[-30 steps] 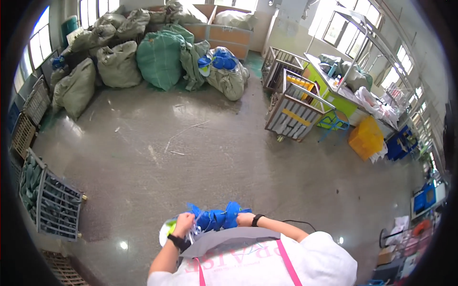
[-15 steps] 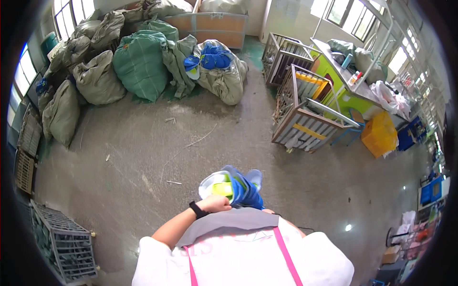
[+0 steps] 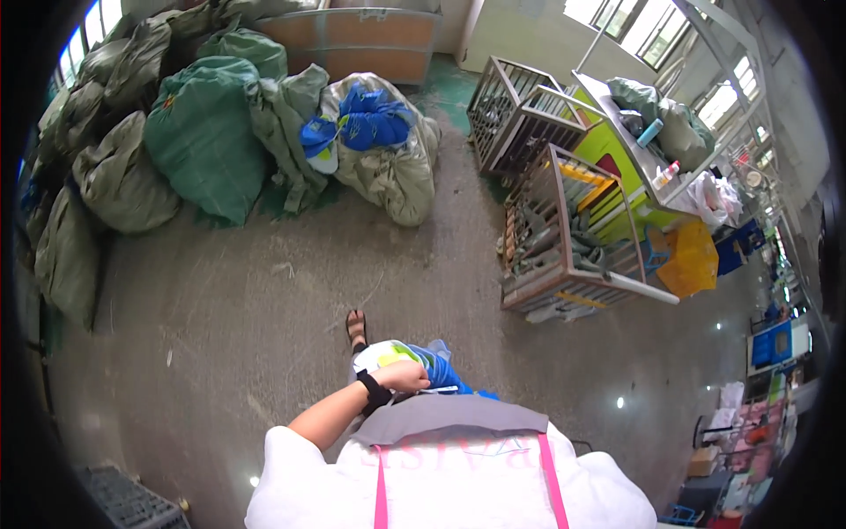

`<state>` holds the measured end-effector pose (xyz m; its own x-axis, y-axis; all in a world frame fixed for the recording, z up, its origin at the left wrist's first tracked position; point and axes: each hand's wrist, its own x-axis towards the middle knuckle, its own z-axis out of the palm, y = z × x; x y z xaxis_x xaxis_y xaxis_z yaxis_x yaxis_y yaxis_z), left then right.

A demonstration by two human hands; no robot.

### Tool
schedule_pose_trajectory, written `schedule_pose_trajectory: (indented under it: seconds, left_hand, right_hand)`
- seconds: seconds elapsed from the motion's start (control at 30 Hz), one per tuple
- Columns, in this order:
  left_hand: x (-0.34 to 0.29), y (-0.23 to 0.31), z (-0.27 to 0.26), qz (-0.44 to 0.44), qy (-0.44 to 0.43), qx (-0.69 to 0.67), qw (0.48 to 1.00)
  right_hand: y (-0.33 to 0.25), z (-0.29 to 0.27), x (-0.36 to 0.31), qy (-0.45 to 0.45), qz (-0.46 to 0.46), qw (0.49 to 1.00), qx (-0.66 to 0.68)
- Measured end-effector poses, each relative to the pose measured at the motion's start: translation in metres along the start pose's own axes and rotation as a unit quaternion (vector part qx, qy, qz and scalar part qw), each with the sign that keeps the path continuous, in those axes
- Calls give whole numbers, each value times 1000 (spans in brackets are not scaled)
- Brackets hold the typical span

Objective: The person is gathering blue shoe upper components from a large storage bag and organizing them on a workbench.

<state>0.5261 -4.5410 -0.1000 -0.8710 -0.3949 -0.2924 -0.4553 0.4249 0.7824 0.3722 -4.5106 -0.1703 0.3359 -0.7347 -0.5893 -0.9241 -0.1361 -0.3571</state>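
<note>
- While the left forearm came in bent from lower left, the left hand (image 3: 401, 376) lay curled on top of the bundle (image 3: 414, 360), fingers closed over its near edge; black band at the wrist.
- Right hand hidden behind the bundle and the grey collar (image 3: 449, 416); its grip could not be told.
- Bundle, blue with white and yellow-green parts, sat tight against the chest, just above the collar.
- A sandalled foot (image 3: 356, 328) showed just beyond the bundle on the floor (image 3: 220, 291).
- Open concrete floor ran ahead and to the left, wide and bare apart from small scraps.
- Far left and ahead: sacks (image 3: 198, 132) piled along the wall; one open sack (image 3: 383, 145) showed blue pieces at its top.
- Right ahead: a metal cage (image 3: 564, 238) with grey pieces inside, near the foot's path; a second cage (image 3: 507, 119) behind it.
- Further right: a green bench (image 3: 617, 167), then a yellow bin (image 3: 689, 257) beside it.
- Lower left corner: a dark crate (image 3: 132, 504) at the picture's edge.
</note>
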Motion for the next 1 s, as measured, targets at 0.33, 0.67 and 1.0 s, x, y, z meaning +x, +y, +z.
schedule_pose_trajectory:
  seconds: [0.33, 0.67, 1.0]
  left_hand:
    - [21, -258, -170, -152, -88, 78, 981]
    - [-57, -453, -187, -341, 156, 27, 926]
    - [-46, -374, -165, -365, -79, 76, 924]
  right_hand:
    - [8, -102, 75, -59, 27, 997, -37]
    - [-63, -176, 187, -66, 7, 994, 91]
    - [-68, -73, 54, -45, 164, 964, 203]
